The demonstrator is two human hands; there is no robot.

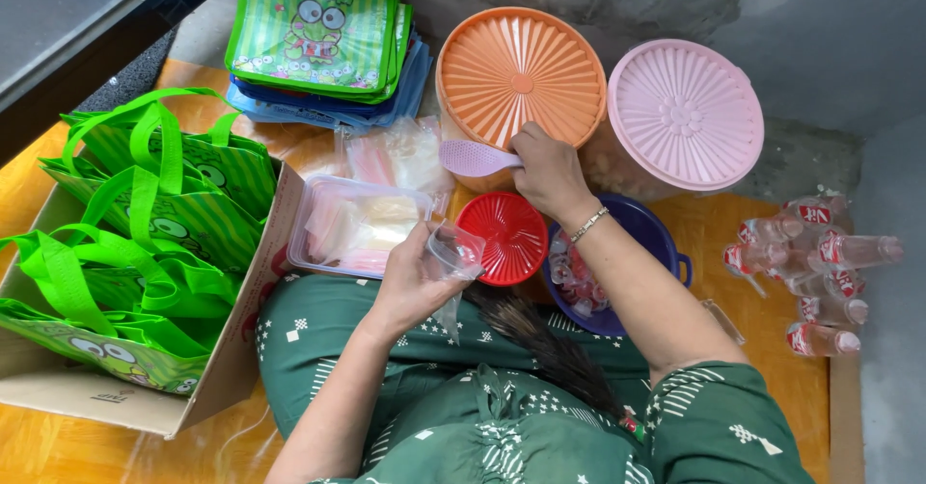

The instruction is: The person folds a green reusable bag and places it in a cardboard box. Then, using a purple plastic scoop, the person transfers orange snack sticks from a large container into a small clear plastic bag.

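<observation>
My left hand (413,277) holds a small clear plastic bag (455,255) with its mouth held wide, just above my green-clad lap. My right hand (550,171) grips the handle of a lilac plastic scoop (473,158), which reaches left in front of the orange-lidded tub (521,74). A red ribbed lid (503,236) lies between my two hands. Below my right wrist sits a blue bowl (648,233) holding small wrapped sweets (571,277).
A clear rectangular tub (352,226) of pale wrapped items and loose clear bags (395,156) lie left of the hands. A cardboard box (227,368) holds green striped tote bags (154,214); more totes (318,31) are stacked behind. A pink-lidded tub (685,113) and several small bottles (820,272) stand right.
</observation>
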